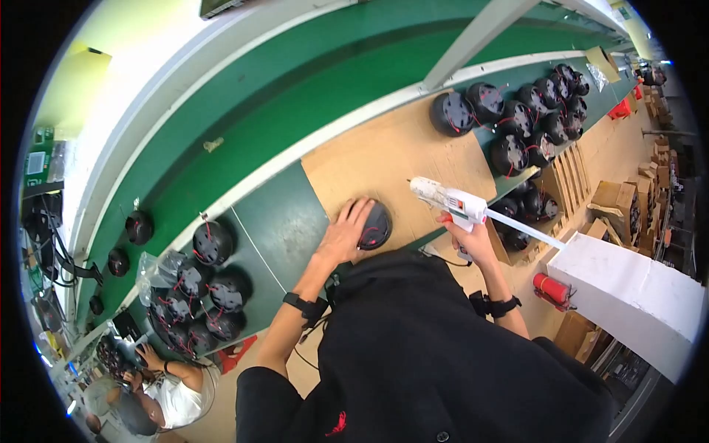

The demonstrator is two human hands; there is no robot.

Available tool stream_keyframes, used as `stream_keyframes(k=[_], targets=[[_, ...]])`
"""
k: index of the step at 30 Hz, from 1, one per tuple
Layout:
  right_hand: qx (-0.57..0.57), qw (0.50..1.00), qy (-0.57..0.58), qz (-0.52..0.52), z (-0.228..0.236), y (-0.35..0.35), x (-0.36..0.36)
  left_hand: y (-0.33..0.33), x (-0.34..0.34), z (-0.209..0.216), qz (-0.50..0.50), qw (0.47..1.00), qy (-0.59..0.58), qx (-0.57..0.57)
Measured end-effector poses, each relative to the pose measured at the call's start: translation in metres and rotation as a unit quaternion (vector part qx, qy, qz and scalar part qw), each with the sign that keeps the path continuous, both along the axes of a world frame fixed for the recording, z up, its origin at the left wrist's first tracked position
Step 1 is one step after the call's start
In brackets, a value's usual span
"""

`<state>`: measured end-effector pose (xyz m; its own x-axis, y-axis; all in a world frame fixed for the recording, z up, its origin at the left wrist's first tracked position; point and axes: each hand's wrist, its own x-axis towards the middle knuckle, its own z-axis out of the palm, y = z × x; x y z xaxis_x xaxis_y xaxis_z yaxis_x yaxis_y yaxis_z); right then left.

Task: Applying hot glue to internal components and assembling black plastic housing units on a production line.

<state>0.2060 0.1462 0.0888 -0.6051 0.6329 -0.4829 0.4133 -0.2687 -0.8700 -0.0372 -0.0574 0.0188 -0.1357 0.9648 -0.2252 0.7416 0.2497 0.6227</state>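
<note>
My left hand [344, 232] curves over the far and left sides of a black round housing [377, 226], gripping it. A bit of red wire shows at the housing's near side. It rests near the front edge of a brown cardboard sheet [399, 155] on the green bench. My right hand [473, 241] is wrapped round the handle of a white glue gun [452, 203] with an orange-red trigger. Its nozzle points left above the cardboard, apart from the housing. A long pale glue stick [526, 227] juts from the gun's back end.
Several black housings with red wires [515, 118] stand at the far right; more [214, 244] sit at the left beside clear plastic bags. Behind the bench runs a green conveyor belt [244, 111]. A white pillar [628, 292] with a red extinguisher [552, 289] is at right. Another person [170, 399] works lower left.
</note>
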Motion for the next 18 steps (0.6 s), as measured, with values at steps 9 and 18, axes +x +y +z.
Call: stream_keyframes(k=[9, 18], targets=[[-0.019, 0.988, 0.008, 0.15, -0.015, 0.012, 0.011, -0.036, 0.004, 0.02, 0.172, 0.981, -0.094, 0.003], [-0.075, 0.959, -0.029, 0.271, -0.003, 0.026, -0.006, -0.016, 0.047, 0.011, 0.181, 0.983, -0.029, -0.017]])
